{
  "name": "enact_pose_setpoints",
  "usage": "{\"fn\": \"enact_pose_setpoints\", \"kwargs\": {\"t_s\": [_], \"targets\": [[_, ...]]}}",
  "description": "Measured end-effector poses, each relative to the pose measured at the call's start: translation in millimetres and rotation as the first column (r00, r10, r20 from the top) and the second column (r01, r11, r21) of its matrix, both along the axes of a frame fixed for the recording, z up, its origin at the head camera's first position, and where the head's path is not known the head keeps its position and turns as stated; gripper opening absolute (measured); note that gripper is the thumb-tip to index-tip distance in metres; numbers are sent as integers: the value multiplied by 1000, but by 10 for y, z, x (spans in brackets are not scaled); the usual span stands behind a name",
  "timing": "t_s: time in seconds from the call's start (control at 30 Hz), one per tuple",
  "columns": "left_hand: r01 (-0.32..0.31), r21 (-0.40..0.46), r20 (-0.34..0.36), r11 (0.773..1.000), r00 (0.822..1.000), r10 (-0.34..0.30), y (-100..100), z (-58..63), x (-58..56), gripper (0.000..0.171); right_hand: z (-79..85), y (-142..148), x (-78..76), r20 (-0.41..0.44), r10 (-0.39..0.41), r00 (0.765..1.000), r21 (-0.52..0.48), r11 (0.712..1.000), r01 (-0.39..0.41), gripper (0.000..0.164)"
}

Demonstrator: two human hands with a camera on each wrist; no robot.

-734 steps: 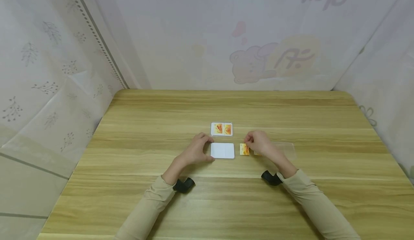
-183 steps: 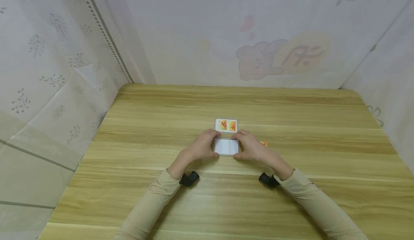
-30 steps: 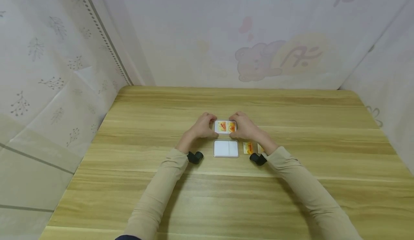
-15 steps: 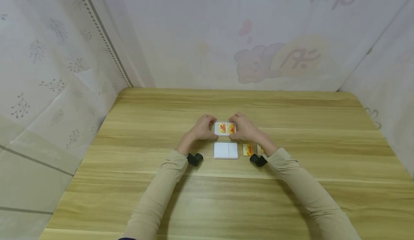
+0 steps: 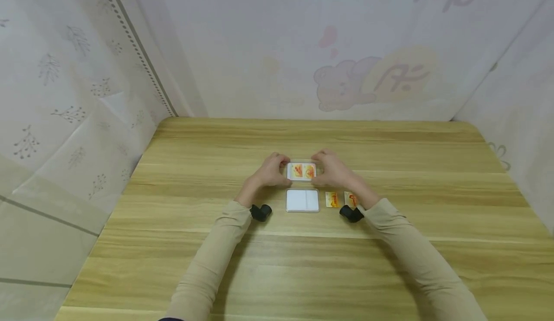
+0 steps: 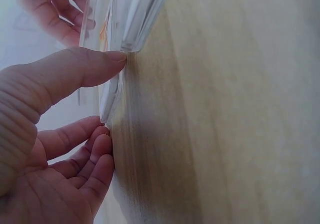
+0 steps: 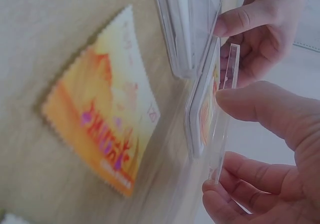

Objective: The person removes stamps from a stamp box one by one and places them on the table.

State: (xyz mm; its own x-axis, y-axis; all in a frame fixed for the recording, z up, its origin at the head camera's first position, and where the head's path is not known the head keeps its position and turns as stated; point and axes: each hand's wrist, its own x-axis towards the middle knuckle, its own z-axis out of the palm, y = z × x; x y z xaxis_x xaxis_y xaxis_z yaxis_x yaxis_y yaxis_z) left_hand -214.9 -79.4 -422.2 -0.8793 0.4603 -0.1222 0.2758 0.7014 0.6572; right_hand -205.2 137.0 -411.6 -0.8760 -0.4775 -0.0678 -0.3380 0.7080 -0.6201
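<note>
In the head view two small flat clear cases with white inserts lie one behind the other. The far stamp case (image 5: 297,171) holds two orange stamps. My left hand (image 5: 270,171) grips its left end, thumb at the near edge and fingers at the far edge. My right hand (image 5: 333,169) pinches the clear lid (image 7: 218,146), which stands tilted and raised off that case at the right end. The near case (image 5: 296,201) shows a plain white insert with a dividing line. Right of it lie two loose stamps, one stamp (image 5: 331,200) fully visible, the other stamp (image 5: 349,198) partly behind the right wrist.
The wood-grain table (image 5: 259,273) carries everything. Black wrist cameras, the left camera (image 5: 261,213) and the right camera (image 5: 351,214), hang low beside the near case and loose stamps. Printed curtains (image 5: 242,47) hang behind the table and at both sides.
In the last half second my right hand has shifted slightly right and the lid has come up off the far case. My left hand stays put. Earlier, both hands were at the near case.
</note>
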Motion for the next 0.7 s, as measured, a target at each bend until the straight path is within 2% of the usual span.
{"fn": "enact_pose_setpoints", "kwargs": {"t_s": [0.33, 0.7], "targets": [[9, 15, -3, 1000, 1000, -9, -10, 5, 13, 62, -34, 135, 20, -70, 24, 997, -13, 1000, -25, 65], [9, 28, 15, 1000, 1000, -9, -12, 4, -1, 61, -1, 296, 18, -30, 30, 999, -31, 999, -31, 65]]}}
